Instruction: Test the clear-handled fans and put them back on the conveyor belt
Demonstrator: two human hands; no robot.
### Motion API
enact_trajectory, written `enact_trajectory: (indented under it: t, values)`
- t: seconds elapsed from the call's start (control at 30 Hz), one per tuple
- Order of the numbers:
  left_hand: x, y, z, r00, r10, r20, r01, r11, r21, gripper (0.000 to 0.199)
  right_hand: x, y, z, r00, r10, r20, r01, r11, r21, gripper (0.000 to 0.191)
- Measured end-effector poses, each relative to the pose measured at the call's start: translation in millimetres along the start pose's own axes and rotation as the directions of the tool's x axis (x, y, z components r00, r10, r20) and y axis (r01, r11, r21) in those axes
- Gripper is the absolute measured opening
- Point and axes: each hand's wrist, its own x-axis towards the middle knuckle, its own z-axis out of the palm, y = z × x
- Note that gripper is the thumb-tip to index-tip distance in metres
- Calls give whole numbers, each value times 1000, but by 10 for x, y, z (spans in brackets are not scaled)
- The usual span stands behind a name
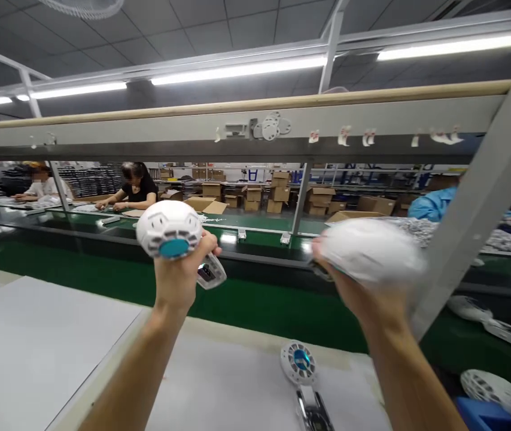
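My left hand [186, 272] is raised over the green belt, its fingers wrapped round a white rounded device [169, 221] with dark slots and a teal oval; a handle-like part with a dark panel shows beyond the fingers. On the right, my right hand [363, 299] holds up a second white rounded device [372, 248], blurred by motion. Between my forearms, a third device with a round slotted head [299, 363] and a teal centre lies on the white work surface [224, 383], its dark glossy handle toward me.
Beyond the workbench runs a green conveyor [255, 299]. A slanted metal post [475, 185] stands at the right, near white parts [491, 386] and a blue bin [484, 416]. People work across the line; cardboard boxes [280, 194] are stacked behind.
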Motion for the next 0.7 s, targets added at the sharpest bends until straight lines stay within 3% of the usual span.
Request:
enact_trajectory:
  t: [0.07, 0.13, 0.27, 0.37, 0.53, 0.7]
  values:
    - [70, -241, -11, 979, -184, 88, 181, 983, 43, 19, 150, 251, 149, 990, 127, 53, -116, 978, -175, 32]
    - [136, -553, -27, 940, -325, 101, 304, 935, 183, 26, 261, 566, 273, 964, 259, 61, -228, 923, -309, 33]
    - [143, -1200, -87, 885, -448, 127, 371, 843, 390, 37, 257, 1194, 382, 889, 450, 88, -348, 787, -510, 30]
    - [69, -1602, -147, 848, -511, 141, 382, 773, 506, 38, 154, 1495, 379, 809, 574, 127, -364, 659, -658, 26]
    - [15, -2041, -288, 856, -513, 66, 320, 627, 710, 52, 81, 1628, 385, 713, 697, 80, -298, 404, -865, 30]
    - [-20, -2148, -460, 887, -462, 24, 164, 362, 918, 54, 43, 1450, 441, 694, 708, 127, -189, 350, -917, 31]
